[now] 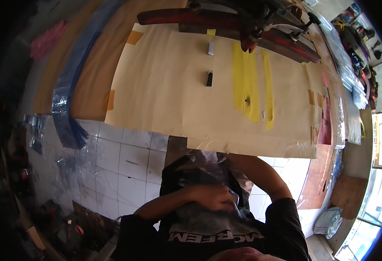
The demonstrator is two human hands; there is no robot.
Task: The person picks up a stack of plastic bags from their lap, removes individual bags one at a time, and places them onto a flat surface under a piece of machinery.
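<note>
So from my end the left hand is up against the torso, fingers curled in, with 1 thin shiny strip at the fingertips; I can't tell if it's really gripped. That strip slants down and right, its long axis pointing back toward the shirt. The crumpled clear plastic sits straight ahead of that hand, just under the table's near edge, and the right forearm reaches in closer to it. Can't see the right hand, so no clue how open it is or what it's got. Main thing in the way is the overhanging cream paper, which cuts off my view there. On top of it: 2 small blocks, 1 whitish and 1 black, left of the yellow strips, with a red-and-black metal fixture across the far side.
</note>
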